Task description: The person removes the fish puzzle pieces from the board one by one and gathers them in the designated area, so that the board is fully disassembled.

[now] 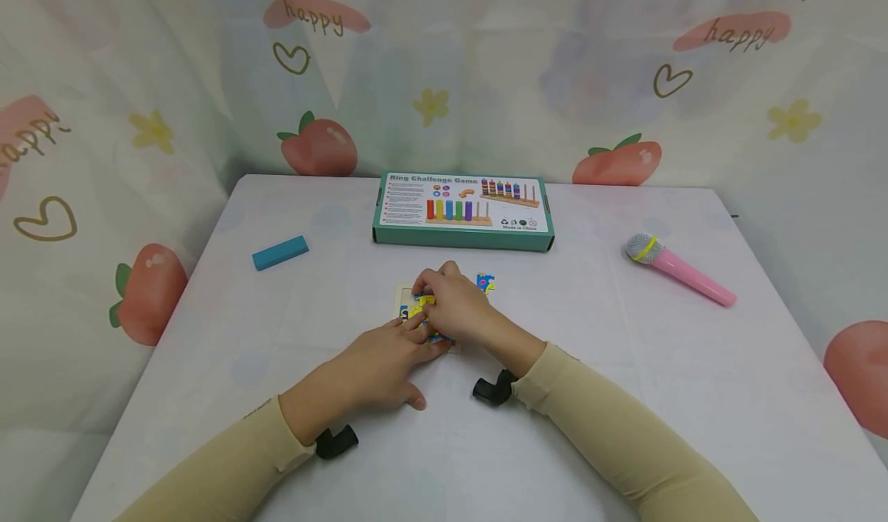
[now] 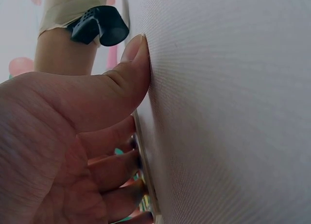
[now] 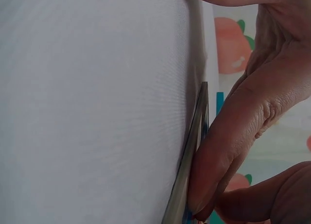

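Observation:
A small jigsaw puzzle board (image 1: 405, 294) with a pale frame and blue and yellow pieces lies mid-table, largely covered by both hands. My left hand (image 1: 368, 372) rests its outstretched fingers across the near part of the board, its thumb (image 2: 131, 68) lying apart from it by the tablecloth. From the right, my right hand (image 1: 454, 302) reaches over with bent fingers and pinches a yellow puzzle piece (image 1: 425, 301) at the board. In the right wrist view, a finger (image 3: 218, 161) touches the board, seen edge-on (image 3: 187, 165). A loose blue puzzle piece (image 1: 486, 281) lies just beyond the right hand.
A green Ring Challenge Game box (image 1: 461, 237) stands behind the puzzle. To the left lies a blue block (image 1: 280, 253), to the right a pink toy microphone (image 1: 687, 275). The white tablecloth (image 1: 590, 298) covers the table up to the printed curtain (image 1: 499, 106).

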